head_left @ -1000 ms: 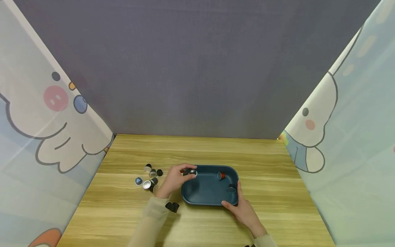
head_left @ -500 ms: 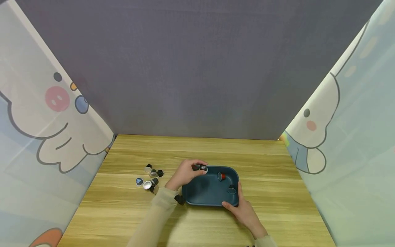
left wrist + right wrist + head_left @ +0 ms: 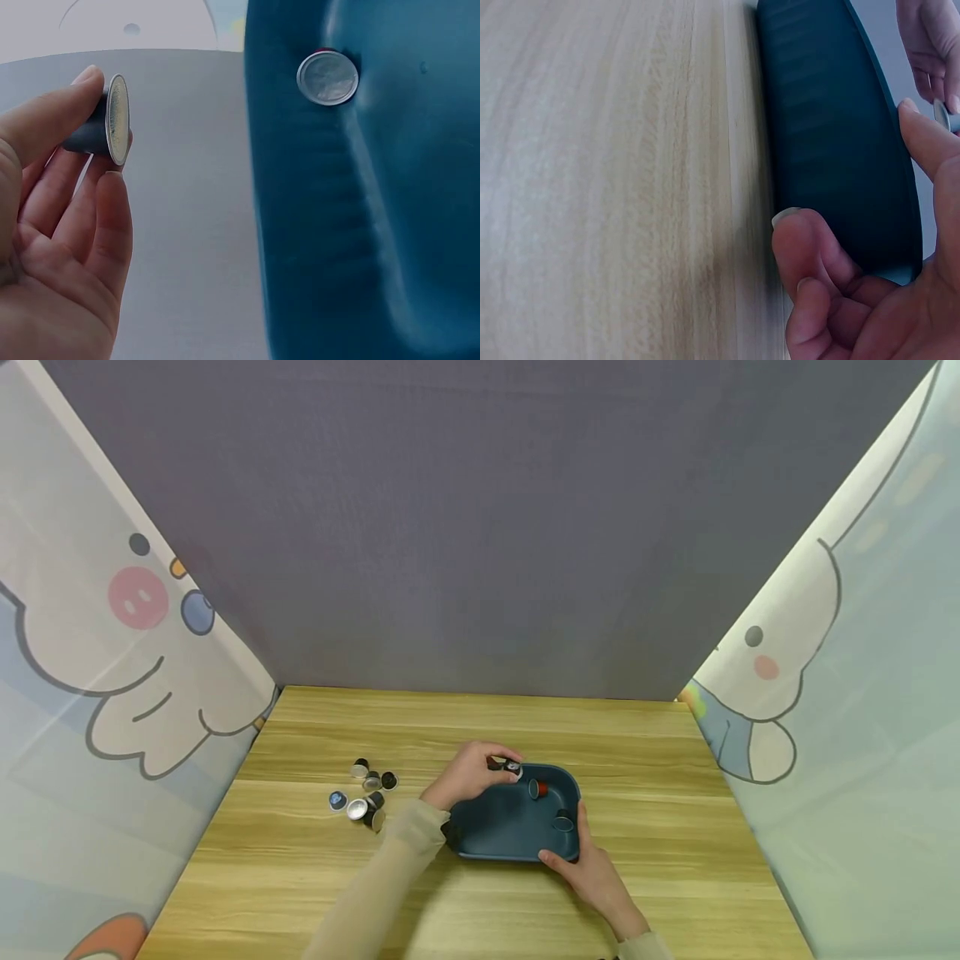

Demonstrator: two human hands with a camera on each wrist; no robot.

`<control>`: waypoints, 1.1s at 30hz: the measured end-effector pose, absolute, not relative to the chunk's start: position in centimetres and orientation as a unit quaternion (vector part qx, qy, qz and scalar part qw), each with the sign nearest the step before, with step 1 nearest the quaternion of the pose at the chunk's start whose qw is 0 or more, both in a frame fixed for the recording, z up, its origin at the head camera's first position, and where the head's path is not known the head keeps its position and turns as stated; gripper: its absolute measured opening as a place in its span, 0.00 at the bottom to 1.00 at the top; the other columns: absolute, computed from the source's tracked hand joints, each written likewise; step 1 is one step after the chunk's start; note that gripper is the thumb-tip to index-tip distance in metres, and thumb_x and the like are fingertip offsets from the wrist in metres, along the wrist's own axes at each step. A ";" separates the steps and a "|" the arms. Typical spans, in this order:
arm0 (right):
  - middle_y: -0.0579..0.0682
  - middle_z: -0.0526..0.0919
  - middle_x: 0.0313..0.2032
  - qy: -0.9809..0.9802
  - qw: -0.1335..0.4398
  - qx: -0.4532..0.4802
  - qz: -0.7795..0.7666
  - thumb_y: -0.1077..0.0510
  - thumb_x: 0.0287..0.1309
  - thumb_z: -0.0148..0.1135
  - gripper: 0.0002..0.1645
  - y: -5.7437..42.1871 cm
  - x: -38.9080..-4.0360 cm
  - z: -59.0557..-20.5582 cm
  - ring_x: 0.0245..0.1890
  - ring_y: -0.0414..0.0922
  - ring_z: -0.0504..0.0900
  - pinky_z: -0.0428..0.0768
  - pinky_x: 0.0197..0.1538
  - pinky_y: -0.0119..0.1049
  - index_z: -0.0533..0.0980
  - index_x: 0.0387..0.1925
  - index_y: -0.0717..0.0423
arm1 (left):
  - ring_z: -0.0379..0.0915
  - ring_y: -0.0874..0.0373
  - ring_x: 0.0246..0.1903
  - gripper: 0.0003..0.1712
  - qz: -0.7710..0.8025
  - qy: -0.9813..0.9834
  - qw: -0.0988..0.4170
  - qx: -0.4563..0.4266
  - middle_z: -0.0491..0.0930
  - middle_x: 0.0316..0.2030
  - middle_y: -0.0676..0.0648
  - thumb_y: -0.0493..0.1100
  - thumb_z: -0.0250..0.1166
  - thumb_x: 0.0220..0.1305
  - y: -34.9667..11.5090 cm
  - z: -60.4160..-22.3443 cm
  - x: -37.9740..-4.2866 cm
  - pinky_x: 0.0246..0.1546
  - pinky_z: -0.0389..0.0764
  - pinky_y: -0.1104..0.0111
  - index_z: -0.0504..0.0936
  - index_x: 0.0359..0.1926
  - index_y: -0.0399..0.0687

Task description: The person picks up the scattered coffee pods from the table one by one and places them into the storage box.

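My left hand (image 3: 474, 772) pinches a dark coffee capsule (image 3: 91, 129) between thumb and fingers, over the back side of the blue tray (image 3: 510, 857). The capsule's pale foil lid faces right in the left wrist view. At the tray's front right corner my right hand (image 3: 594, 872) grips the rim, its thumb and fingers spread around the corner; curled fingertips (image 3: 799, 244) lie against the outer wall in the right wrist view. Inside the tray are a red capsule (image 3: 537, 789) near the back right and a dark capsule (image 3: 563, 820) by the right wall.
On the wooden table (image 3: 270, 877), left of the tray, lies a loose group of several capsules, among them a blue one (image 3: 338, 800), a silver-lidded one (image 3: 357, 809) and a black one (image 3: 389, 781). A grey panel (image 3: 480, 568) stands behind the table, with printed cloths at both sides.
My left hand has carried the dark capsule rightward, from the tray's back left corner to the middle of its back side. The right hand stays at its corner.
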State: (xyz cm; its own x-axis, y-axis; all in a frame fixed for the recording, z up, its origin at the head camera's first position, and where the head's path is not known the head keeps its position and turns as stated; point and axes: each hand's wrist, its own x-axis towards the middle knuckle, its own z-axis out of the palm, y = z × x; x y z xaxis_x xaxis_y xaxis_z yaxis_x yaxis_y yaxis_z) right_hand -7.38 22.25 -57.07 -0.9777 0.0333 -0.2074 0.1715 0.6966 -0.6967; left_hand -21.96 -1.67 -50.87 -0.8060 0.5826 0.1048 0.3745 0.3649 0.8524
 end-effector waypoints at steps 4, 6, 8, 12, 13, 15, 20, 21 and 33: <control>0.77 0.75 0.54 0.917 0.091 0.058 -0.385 0.31 0.58 0.66 0.69 22.2 -7.5 -57.1 0.47 0.64 0.82 0.79 0.50 0.59 0.34 0.79 0.57 | 0.78 0.64 0.37 0.15 0.470 0.822 0.127 0.294 0.83 0.49 0.60 0.45 0.72 0.62 -0.9 -50.9 -22.2 0.35 0.80 0.68 0.88 0.50 0.57; 0.77 0.75 0.54 0.917 0.091 0.056 -0.385 0.32 0.58 0.66 0.69 22.2 -7.5 -57.1 0.47 0.64 0.82 0.79 0.49 0.60 0.33 0.79 0.58 | 0.78 0.64 0.39 0.16 0.471 0.819 0.135 0.300 0.83 0.49 0.59 0.43 0.73 0.61 -0.4 -50.9 -22.2 0.36 0.80 0.69 0.88 0.51 0.54; 0.76 0.76 0.54 0.917 0.091 0.059 -0.385 0.32 0.58 0.66 0.69 22.2 -7.5 -57.0 0.46 0.63 0.83 0.79 0.49 0.59 0.34 0.79 0.57 | 0.79 0.64 0.41 0.17 0.471 0.814 0.143 0.308 0.84 0.50 0.58 0.41 0.73 0.61 0.0 -51.0 -22.3 0.37 0.80 0.69 0.88 0.51 0.52; 0.76 0.77 0.52 0.915 0.090 0.059 -0.389 0.32 0.57 0.66 0.70 22.1 -7.6 -56.9 0.45 0.62 0.83 0.79 0.48 0.59 0.33 0.79 0.57 | 0.79 0.66 0.43 0.17 0.463 0.814 0.156 0.315 0.84 0.50 0.58 0.40 0.74 0.60 0.7 -51.4 -22.5 0.37 0.80 0.70 0.88 0.51 0.51; 0.75 0.77 0.52 0.914 0.090 0.061 -0.390 0.32 0.57 0.66 0.70 22.1 -7.6 -56.9 0.44 0.62 0.83 0.79 0.48 0.58 0.33 0.79 0.56 | 0.79 0.67 0.43 0.17 0.459 0.816 0.159 0.314 0.84 0.50 0.58 0.40 0.74 0.60 0.9 -51.5 -22.5 0.37 0.80 0.71 0.88 0.51 0.52; 0.75 0.78 0.51 0.914 0.090 0.059 -0.392 0.32 0.57 0.66 0.70 22.1 -7.6 -56.9 0.43 0.61 0.84 0.80 0.47 0.58 0.33 0.79 0.57 | 0.78 0.67 0.43 0.17 0.452 0.820 0.164 0.310 0.83 0.50 0.59 0.42 0.74 0.59 1.2 -51.9 -22.6 0.36 0.80 0.71 0.88 0.51 0.53; 0.74 0.79 0.50 0.913 0.091 0.059 -0.393 0.32 0.58 0.66 0.69 22.1 -7.6 -56.9 0.42 0.60 0.84 0.80 0.47 0.57 0.33 0.79 0.57 | 0.78 0.65 0.44 0.17 0.447 0.821 0.173 0.311 0.84 0.49 0.58 0.41 0.74 0.58 1.7 -52.6 -22.8 0.39 0.80 0.72 0.88 0.51 0.52; 0.74 0.79 0.50 0.913 0.092 0.061 -0.393 0.32 0.58 0.66 0.69 22.1 -7.6 -57.0 0.43 0.60 0.84 0.80 0.47 0.57 0.33 0.79 0.57 | 0.78 0.65 0.44 0.17 0.445 0.821 0.176 0.312 0.84 0.49 0.57 0.40 0.74 0.58 1.8 -52.8 -22.9 0.40 0.79 0.72 0.88 0.50 0.52; 0.74 0.78 0.51 0.912 0.100 0.061 -0.393 0.34 0.58 0.67 0.69 22.1 -7.4 -56.6 0.42 0.59 0.84 0.80 0.46 0.57 0.32 0.79 0.57 | 0.79 0.67 0.43 0.16 0.435 0.815 0.203 0.325 0.85 0.46 0.57 0.38 0.75 0.56 2.9 -54.2 -23.4 0.38 0.79 0.74 0.89 0.48 0.51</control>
State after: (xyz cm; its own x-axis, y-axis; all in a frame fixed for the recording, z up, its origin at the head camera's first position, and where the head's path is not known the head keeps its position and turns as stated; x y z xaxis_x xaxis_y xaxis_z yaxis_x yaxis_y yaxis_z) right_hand -7.39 22.13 -56.57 -0.9725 0.0328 -0.2305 0.1899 0.6844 -0.7039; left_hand -23.36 2.87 -54.19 -0.7060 0.7066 -0.0479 0.3528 0.4096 0.8413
